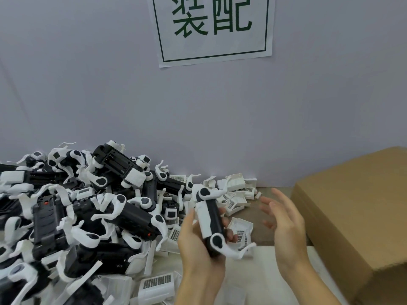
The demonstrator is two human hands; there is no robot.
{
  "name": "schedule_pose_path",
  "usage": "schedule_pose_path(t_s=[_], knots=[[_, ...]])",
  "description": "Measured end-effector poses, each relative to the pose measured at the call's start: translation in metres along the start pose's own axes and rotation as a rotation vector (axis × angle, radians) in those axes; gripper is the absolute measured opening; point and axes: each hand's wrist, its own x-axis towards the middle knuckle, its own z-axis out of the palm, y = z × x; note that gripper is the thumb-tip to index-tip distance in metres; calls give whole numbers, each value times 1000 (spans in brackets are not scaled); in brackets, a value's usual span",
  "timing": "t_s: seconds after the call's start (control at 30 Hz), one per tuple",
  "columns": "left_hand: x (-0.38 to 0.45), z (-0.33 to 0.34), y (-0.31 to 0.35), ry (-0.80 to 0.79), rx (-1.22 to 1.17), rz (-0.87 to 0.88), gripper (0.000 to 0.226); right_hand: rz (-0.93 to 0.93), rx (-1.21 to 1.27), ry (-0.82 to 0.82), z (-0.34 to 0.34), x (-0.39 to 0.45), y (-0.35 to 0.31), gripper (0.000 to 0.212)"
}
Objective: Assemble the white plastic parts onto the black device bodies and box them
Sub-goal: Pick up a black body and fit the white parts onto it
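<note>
My left hand (199,245) grips a device (209,219) upright above the desk (242,280), fingers curled round it; my right hand (286,221) hovers beside, fingers spread, holding nothing. Box (356,208) at right.

Heap of devices (88,208) piled on the table (259,236) at left, against the wall (110,95). Loose parts (237,192) just right of the heap, along the wall's foot. Box (356,208) at far right. Sign (211,29) on the wall, above and behind.
</note>
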Motion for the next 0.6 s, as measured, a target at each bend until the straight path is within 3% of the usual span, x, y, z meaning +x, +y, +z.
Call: schedule_pose_path(t_s=[0.07, 0.27, 0.6], knots=[[-2, -2, 3, -98, -51, -71, 60, 13, -3, 4, 0, 0, 2, 30], [-11, -5, 7, -337, -333, -132, 50, 17, -17, 9, 2, 0, 4, 30], [-5, -8, 7, -356, -298, -121, 51, 31, -34, -11, 1, 1, 4, 32]])
